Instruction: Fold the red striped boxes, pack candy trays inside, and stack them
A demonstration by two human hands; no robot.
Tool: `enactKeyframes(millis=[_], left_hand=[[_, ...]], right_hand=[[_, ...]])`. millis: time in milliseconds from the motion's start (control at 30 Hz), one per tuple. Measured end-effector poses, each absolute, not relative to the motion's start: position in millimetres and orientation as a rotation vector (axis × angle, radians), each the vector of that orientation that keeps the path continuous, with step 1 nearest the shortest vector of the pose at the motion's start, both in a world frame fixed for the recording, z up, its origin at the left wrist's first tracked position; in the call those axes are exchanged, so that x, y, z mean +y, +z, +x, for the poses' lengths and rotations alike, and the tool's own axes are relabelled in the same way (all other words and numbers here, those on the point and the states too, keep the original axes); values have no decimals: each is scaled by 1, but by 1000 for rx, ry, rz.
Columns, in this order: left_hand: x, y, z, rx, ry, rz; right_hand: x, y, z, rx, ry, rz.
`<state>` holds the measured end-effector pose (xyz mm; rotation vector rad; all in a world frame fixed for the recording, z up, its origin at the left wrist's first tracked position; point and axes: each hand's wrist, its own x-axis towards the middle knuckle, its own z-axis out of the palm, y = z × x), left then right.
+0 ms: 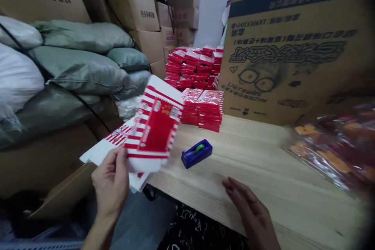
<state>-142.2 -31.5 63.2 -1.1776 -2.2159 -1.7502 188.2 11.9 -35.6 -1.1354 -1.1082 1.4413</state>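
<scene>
My left hand (113, 181) pinches the lower left corner of a flat red-and-white striped carton (155, 129), lifted and tilted above the table's left end. Beneath it lies a pile of similar flat cartons (99, 146), partly covered by the raised one. My right hand (249, 207) hovers over the table's front edge with fingers stretched out, holding nothing. Between the hands, a blue tape dispenser (197, 153) with a green core rests on the wooden table (234, 156).
Stacks of red packets (202, 109) stand at the back of the table, before a large cardboard box (293, 47). Clear plastic packs with orange pieces (331, 160) lie at the right. Filled sacks (79, 66) and cartons (148, 15) are piled on the left.
</scene>
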Motion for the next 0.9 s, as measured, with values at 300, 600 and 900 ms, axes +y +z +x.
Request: enactKeyframes(millis=[300,600,900], left_hand=[[-31,-12,-13,-2286,-1813,-2308],[11,30,23,-1476,-1182,-2960],[-33,-29,34,-2350,-1771,-2518]], right_hand=[[-9,-13,207,-651,1654,-955],[-54,-22,223,-643,1607,-1173],[-52,-52,242,-229,1588,-1308]])
